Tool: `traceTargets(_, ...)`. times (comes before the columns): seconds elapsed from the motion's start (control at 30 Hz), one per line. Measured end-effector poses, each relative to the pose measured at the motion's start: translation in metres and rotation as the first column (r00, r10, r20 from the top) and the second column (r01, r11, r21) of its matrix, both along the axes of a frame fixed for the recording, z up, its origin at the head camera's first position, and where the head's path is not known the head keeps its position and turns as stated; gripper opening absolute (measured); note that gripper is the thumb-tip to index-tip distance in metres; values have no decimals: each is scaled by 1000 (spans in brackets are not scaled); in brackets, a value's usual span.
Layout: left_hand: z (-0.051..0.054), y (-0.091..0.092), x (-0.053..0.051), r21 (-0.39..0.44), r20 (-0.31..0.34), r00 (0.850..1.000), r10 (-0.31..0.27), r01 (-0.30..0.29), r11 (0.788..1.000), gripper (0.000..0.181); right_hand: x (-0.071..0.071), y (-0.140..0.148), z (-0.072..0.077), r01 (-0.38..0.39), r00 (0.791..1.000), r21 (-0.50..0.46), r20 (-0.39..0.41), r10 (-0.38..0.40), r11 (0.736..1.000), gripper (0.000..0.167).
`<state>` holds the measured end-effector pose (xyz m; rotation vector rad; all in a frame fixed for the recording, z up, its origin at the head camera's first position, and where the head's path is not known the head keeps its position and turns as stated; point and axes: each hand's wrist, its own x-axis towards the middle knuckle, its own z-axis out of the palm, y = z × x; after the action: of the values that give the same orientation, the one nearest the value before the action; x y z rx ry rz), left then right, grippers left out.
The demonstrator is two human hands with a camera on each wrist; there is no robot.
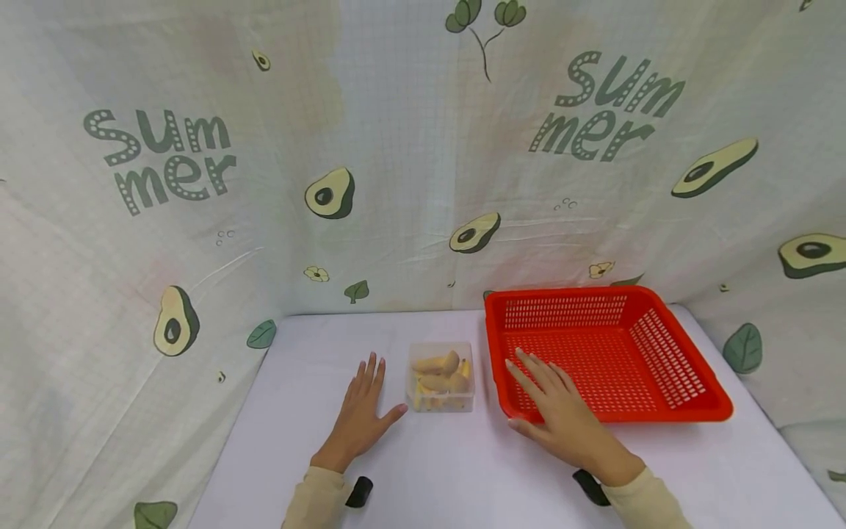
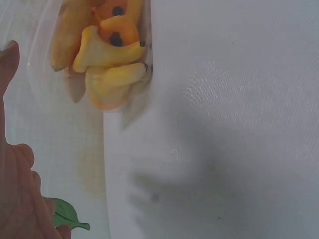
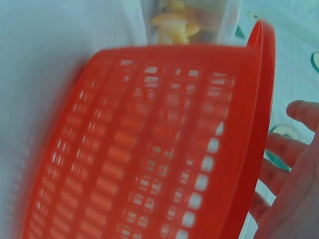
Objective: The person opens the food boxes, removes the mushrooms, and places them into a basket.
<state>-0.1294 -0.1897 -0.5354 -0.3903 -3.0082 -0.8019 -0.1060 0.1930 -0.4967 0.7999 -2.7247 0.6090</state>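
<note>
A clear plastic box (image 1: pixel 444 405) stands on the table between my hands. Small toy-like bananas (image 2: pixel 112 74) lie in it along with orange round pieces (image 2: pixel 119 31) and brown elongated pieces (image 2: pixel 70 37). My left hand (image 1: pixel 357 425) is just left of the box, its fingers spread and straight, holding nothing. To the right is a red plastic basket (image 1: pixel 710 402) with slotted walls. My right hand (image 1: pixel 565 422) is over the basket's front left corner with fingers extended. In the right wrist view, its fingers (image 3: pixel 281 147) are beside the basket's rim; contact is unclear.
A white table (image 1: pixel 423 477) bears the box and basket. Behind and beside it hangs a pale cloth (image 1: pixel 396 264) printed with avocados, leaves and lettering. Black straps (image 1: pixel 359 492) sit at both wrists.
</note>
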Motion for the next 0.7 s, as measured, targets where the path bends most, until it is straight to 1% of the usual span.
traceTargets(0.13,-4,6,1,21,-4,1000,-11,11,1000,101,2,-15,1,-39,999,-20,2,39,999,85)
traceTargets(0.27,-7,11,2,48,-13,1000,-19,19,999,102,3,-30,1,-66,998,-13,-18,66,998,85)
traceTargets(0.33,-8,14,3,70,-18,1000,-20,22,997,102,4,-37,1,-76,996,-9,-38,76,997,86)
traceTargets(0.47,-10,19,6,102,-2,1000,-22,22,994,103,6,-51,-1,-91,994,-7,-57,90,996,88)
traceTargets(0.57,-11,23,7,113,10,1000,-18,17,993,104,7,-62,-2,-97,991,5,-88,97,995,90)
traceTargets(0.7,-14,27,8,150,-10,1000,-13,14,989,105,10,-78,-2,-115,986,1,-121,114,993,89)
